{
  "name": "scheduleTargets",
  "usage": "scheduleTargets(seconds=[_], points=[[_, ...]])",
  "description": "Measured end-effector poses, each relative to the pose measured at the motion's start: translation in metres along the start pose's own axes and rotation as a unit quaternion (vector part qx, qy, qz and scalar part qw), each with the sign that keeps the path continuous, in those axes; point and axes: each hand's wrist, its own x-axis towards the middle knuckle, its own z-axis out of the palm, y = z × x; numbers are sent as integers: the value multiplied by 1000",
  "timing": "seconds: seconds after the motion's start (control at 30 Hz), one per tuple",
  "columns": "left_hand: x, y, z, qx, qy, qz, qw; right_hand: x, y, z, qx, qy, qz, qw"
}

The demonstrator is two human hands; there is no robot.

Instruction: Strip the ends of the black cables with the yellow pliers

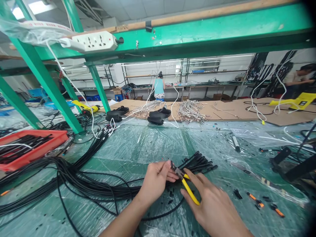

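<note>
My left hand (156, 180) is closed, its thumb and fingers pinching a black cable end (172, 164) that points upward. Yellow-handled side cutters (189, 191) are in my right hand (211, 199), their jaws at that cable end beside my left fingertips. I cannot tell whether the jaws touch it. Behind the cutters, a fan of black cable ends (198, 161) lies on the plastic-covered table. The long black cable bundle (108, 191) stretches left beneath my left hand. Small black scraps (170, 194) lie below my hands.
A red tray (55, 138) with black parts sits at left. Orange-and-black pieces (276, 209) and a black stand (287, 164) are at right. Beyond lie cardboard (222, 110) and pale wires (190, 110). A green frame (197, 33) carries a power strip (96, 41). Two people are farther back.
</note>
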Motion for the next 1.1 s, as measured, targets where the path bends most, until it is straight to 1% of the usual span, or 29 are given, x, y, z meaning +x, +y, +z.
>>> scheduleTargets(seconds=[0.07, 0.13, 0.2, 0.23, 0.3, 0.4, 0.47, 0.5, 0.53, 0.57, 0.6, 0.63, 0.7, 0.73, 0.77, 0.8, 0.87, 1.0, 1.1], points=[[0, -1, 0, 9, -8, -6, 1000, 0, 1, 0, -9, 3, -1, 1000], [1, -2, -1, 9, -12, -13, 1000, 0, 0, -1, 19, -16, 13, 1000], [2, -3, -1, 4, -10, -13, 1000, 2, -1, -4, 101, -47, 32, 993], [2, -4, -1, 1, -8, -11, 1000, 4, -3, -6, 159, -63, 36, 985], [3, -3, -2, -5, -8, -7, 1000, 7, -6, -12, 282, -104, 43, 953], [3, -1, -3, -9, -16, -4, 1000, 11, -10, -19, 420, -207, 92, 879], [4, 0, -3, -3, -15, -4, 1000, 12, -12, -21, 482, -266, 131, 824], [4, -1, -3, 3, -11, -4, 1000, 11, -12, -21, 504, -283, 144, 803], [3, -1, -2, 9, -6, -4, 1000, 11, -13, -21, 514, -292, 149, 792], [3, -2, -2, 15, -1, -3, 1000, 10, -13, -21, 509, -293, 144, 796], [3, -3, -1, 21, 2, -3, 1000, 9, -14, -20, 488, -282, 128, 816], [3, -4, -1, 25, 4, -2, 1000, 8, -13, -18, 448, -254, 107, 851], [4, -6, -1, 31, 3, -3, 1000, 5, -11, -14, 317, -168, 68, 931], [4, -7, -1, 33, 2, -3, 999, 4, -10, -11, 244, -123, 53, 961], [4, -7, -1, 34, 0, -4, 999, 2, -8, -7, 178, -90, 44, 979], [5, -7, -2, 34, -2, -4, 999, 1, -6, -4, 126, -70, 37, 989], [5, -7, -2, 33, -5, -6, 999, -1, -3, 1, 66, -52, 17, 996], [3, -6, -2, 29, -11, -7, 999, 0, 1, 5, 18, -25, -14, 999], [2, -4, -2, 24, -15, -7, 1000, 2, 2, 4, -1, -20, -28, 999]])
